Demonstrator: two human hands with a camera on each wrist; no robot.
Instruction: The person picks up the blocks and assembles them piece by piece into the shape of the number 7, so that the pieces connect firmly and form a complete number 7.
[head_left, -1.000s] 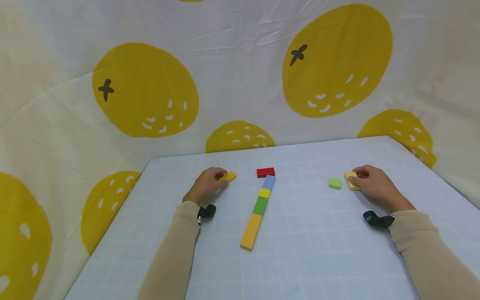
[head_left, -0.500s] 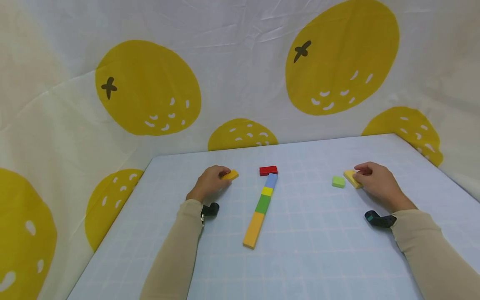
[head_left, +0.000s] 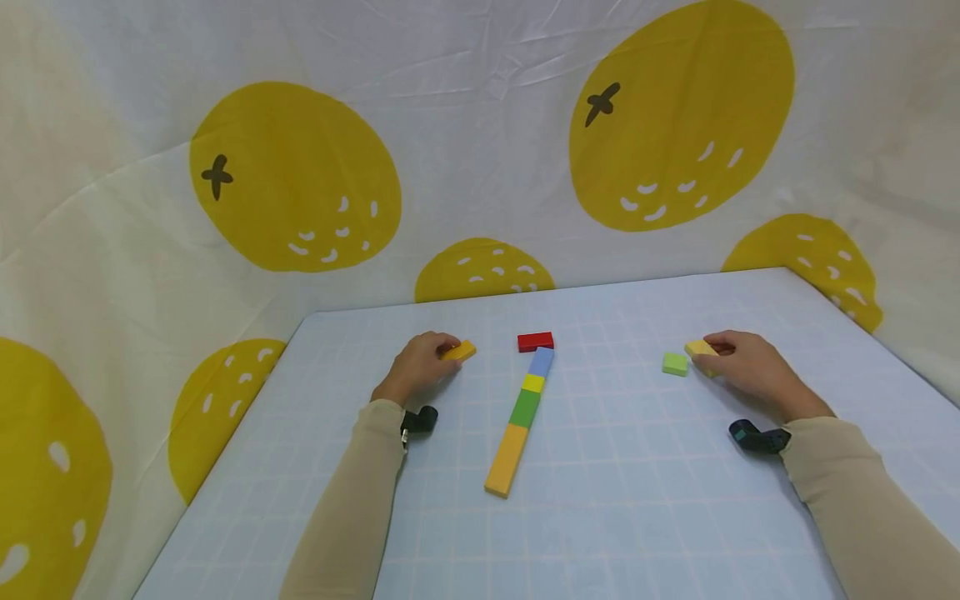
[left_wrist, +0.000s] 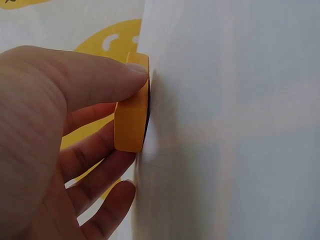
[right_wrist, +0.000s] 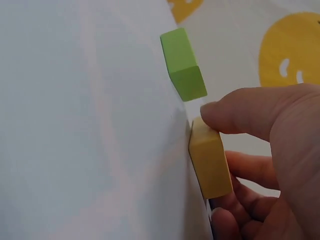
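Note:
My left hand (head_left: 420,364) pinches an orange block (left_wrist: 131,125) between thumb and fingers, close to the tabletop at the far left. Over on the right, my right hand (head_left: 753,371) holds a pale yellow block (right_wrist: 211,162), its thumb on one end in the right wrist view. A small light green block (head_left: 675,364) lies just left of that block, with a narrow gap. Between the hands runs a slanted row: a blue block (head_left: 542,362), a yellow block (head_left: 533,383), a green block (head_left: 526,409) and a long orange block (head_left: 507,460).
A red block (head_left: 536,342) lies crosswise at the far end of the row. The pale gridded tabletop (head_left: 637,500) meets a white curtain (head_left: 480,125) printed with yellow fruit at its back and left edges.
The pale yellow block has turned a little in my right hand's fingers, and the thumb has shifted on it. My left hand holds still with its orange block. The head view has shifted slightly.

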